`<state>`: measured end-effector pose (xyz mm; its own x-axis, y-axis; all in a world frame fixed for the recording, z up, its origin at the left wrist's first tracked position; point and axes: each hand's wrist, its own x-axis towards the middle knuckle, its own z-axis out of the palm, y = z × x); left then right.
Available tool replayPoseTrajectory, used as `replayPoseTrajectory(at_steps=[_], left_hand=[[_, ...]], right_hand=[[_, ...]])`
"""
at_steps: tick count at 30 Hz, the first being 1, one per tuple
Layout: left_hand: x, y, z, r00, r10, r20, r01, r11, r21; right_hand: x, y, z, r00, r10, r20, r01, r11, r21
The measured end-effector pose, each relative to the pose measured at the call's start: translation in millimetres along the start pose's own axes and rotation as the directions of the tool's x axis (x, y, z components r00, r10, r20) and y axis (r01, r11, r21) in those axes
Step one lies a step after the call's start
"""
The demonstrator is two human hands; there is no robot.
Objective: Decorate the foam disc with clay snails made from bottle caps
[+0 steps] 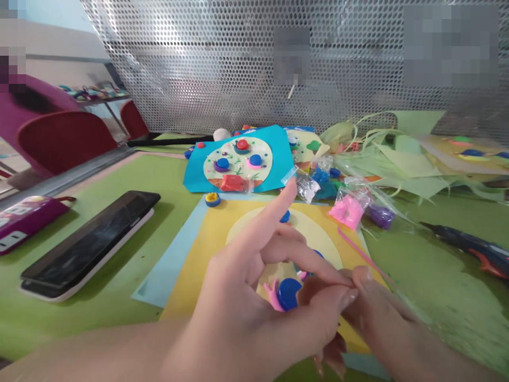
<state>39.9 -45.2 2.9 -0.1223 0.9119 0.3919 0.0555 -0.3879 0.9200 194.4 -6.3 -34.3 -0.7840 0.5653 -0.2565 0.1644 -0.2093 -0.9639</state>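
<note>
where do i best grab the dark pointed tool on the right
Probably by the thick body of the dark tool, coming from the right with the right hand: its narrow tip points left, and the body widens toward the picture's edge, which cuts off the rest.

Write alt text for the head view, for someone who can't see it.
A person's left hand and right hand meet, anything pinched between them hidden, above a yellow sheet with a blue-shelled pink snail. Behind lies a snail-decorated turquoise card; a black smartphone lies at left, bagged pink clay at right.
</note>
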Motion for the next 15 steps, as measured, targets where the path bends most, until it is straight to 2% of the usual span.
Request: replayPoseTrajectory(at_steps=[3,6,11,13,15], left_hand=[[0,-1,0.5,0.999,0.037,-0.017,-0.036,0.997,0.062],[0,0,2.1,0.998,0.05,-0.025,-0.048,0.995,0.088],[0,-1,3.8,0.997,0.075,-0.028,-0.07,0.989,0.129],[-1,-3,5.1,0.994,0.097,-0.042,-0.09,0.985,0.146],[-2,-4,7.3,0.993,0.105,-0.058,-0.095,0.984,0.148]], right_hand=[[-1,-4,0,0.999,-0.004,-0.054,0.002,0.999,-0.036],[-2,-6,0,0.989,-0.07,-0.13,0.054,0.99,-0.127],[1,-9,6,0.929,-0.235,-0.286,0.142,0.94,-0.311],[3,-11,10,0.918,-0.267,-0.295,0.158,0.925,-0.346],[4,-12,13,0.927,-0.284,-0.244,0.187,0.916,-0.356]])
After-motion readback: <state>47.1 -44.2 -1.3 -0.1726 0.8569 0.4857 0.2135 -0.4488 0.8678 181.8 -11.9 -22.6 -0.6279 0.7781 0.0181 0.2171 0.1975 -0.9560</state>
